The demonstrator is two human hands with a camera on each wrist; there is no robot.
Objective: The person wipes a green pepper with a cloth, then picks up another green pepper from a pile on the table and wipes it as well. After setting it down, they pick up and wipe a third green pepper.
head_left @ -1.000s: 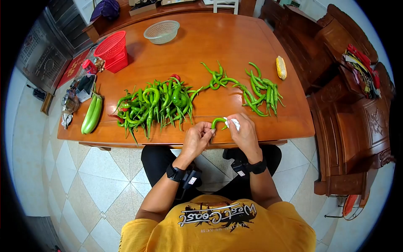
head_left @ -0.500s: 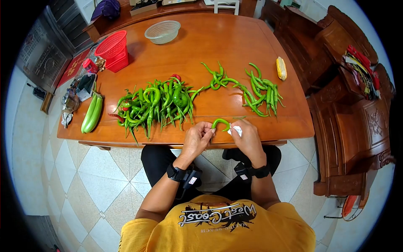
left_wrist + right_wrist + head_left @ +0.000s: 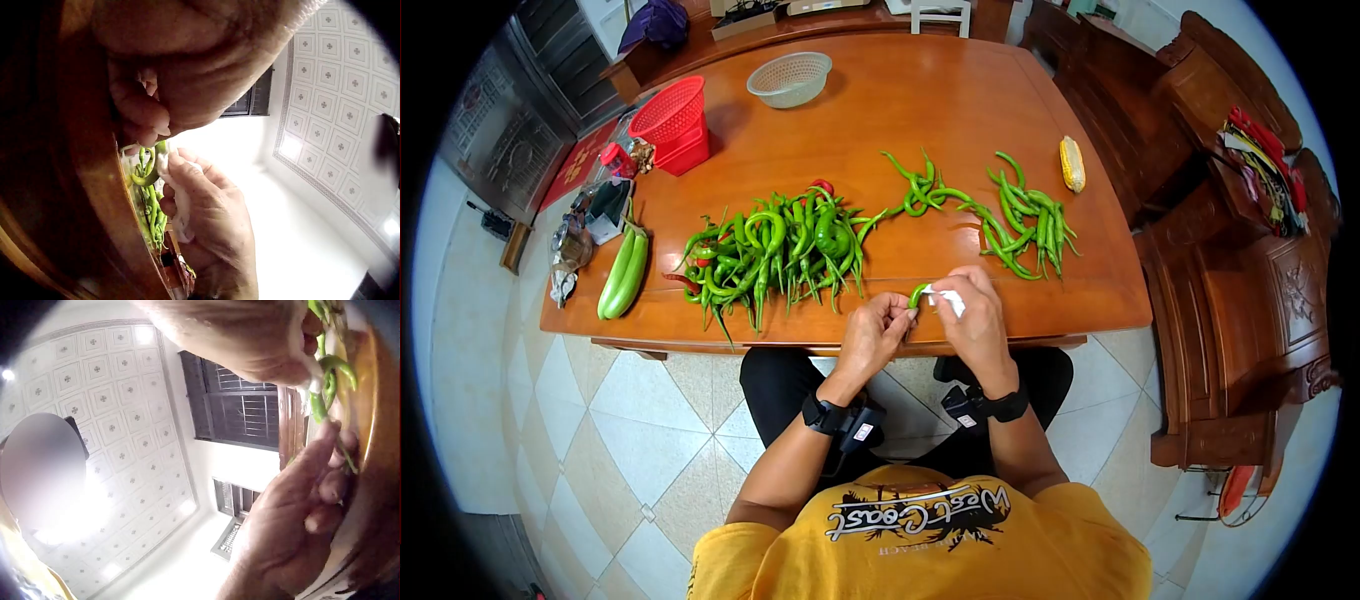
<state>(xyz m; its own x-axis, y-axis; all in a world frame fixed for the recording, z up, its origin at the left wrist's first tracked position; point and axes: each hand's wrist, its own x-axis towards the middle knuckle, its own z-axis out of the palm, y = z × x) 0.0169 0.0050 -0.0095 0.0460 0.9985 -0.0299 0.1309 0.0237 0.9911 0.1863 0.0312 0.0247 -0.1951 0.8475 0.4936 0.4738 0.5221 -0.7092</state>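
In the head view, my left hand (image 3: 872, 335) pinches one end of a curved green chili pepper (image 3: 916, 295) over the table's front edge. My right hand (image 3: 977, 325) grips a crumpled white tissue (image 3: 951, 300) around the pepper's other part, hiding some of it. The left wrist view shows the tissue (image 3: 181, 209) between the right thumb and fingers, against the pepper. A thin stem trails past the left fingertips in the right wrist view, beside the pepper (image 3: 317, 407). A big heap of green chilies (image 3: 775, 240) with a few red ones lies left of the hands.
Smaller groups of green chilies (image 3: 1045, 225) lie at the right and middle of the wooden table (image 3: 920, 90). An ear of corn (image 3: 1072, 165) is at far right. Pale green eggplants (image 3: 626, 272), red baskets (image 3: 670, 110) and a pale colander (image 3: 790, 80) stand left and back.
The right hand slid right along the pepper with the tissue, then came back left over it, covering more of it now. My left hand keeps its hold, almost unmoved.
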